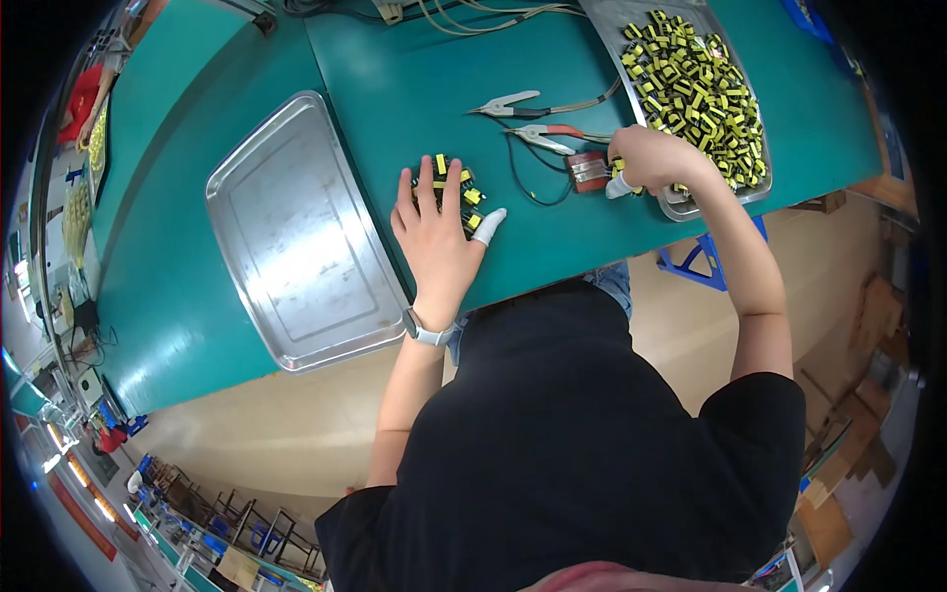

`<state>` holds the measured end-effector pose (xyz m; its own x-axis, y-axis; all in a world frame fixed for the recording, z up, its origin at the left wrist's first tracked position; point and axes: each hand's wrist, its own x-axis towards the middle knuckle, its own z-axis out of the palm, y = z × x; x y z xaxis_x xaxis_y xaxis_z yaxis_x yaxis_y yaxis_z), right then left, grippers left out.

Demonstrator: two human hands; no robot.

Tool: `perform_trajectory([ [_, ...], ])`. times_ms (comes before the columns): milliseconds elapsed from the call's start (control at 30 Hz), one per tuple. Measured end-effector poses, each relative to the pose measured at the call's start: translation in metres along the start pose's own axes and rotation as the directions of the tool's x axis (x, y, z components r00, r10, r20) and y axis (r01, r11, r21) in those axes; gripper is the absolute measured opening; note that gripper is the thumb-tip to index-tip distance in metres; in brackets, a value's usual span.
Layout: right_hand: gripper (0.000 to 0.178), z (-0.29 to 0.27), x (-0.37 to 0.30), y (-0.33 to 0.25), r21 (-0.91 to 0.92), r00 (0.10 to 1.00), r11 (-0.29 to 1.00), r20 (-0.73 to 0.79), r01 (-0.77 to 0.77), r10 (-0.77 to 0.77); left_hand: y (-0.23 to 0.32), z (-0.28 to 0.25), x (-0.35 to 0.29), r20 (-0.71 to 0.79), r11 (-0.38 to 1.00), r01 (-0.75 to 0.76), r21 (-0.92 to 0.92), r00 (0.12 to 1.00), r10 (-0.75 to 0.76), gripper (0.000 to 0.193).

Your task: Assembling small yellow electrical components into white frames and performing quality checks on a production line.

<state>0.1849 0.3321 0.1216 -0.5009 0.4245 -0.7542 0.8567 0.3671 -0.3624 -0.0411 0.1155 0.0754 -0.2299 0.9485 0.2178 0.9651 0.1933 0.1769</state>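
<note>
My left hand (434, 232) lies with its fingers spread over a small group of yellow-and-black transformers (473, 196) on the green table. Its thumb wears a white finger cot. At the right, my right hand (653, 160) is closed, fingers bent down beside a small reddish-brown test block (589, 171) with metal contacts. White covers one of its fingertips as well. Whatever that hand pinches is hidden under the fingers. Just beyond it, many more yellow-and-black transformers (695, 89) fill a metal tray (681, 209).
An unfilled metal tray (316, 227) rests left of my left hand. Two clip leads, one white-handled (511, 103) and one red-and-white (547, 133), lie between my hands with their cables. A blue stool (705, 264) stands below the table edge. Another person's arm (91, 116) shows far left.
</note>
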Motion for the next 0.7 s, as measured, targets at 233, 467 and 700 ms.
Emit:
perform_trajectory([
  [233,0.066,-0.014,0.024,-0.006,-0.030,0.993,1.000,0.121,0.001,0.003,-0.009,-0.004,0.001,0.033,1.000,0.003,-0.016,0.999,-0.003,0.073],
  [467,0.066,-0.032,0.040,-0.023,-0.268,0.957,0.963,0.286,0.033,0.046,-0.018,-0.010,0.013,0.067,0.991,-0.083,-0.105,0.994,0.091,0.066],
  [700,0.059,-0.031,0.035,-0.002,-0.224,0.971,0.971,0.236,0.081,-0.027,-0.017,-0.019,0.023,0.163,0.969,-0.181,-0.167,0.964,0.208,0.065],
])
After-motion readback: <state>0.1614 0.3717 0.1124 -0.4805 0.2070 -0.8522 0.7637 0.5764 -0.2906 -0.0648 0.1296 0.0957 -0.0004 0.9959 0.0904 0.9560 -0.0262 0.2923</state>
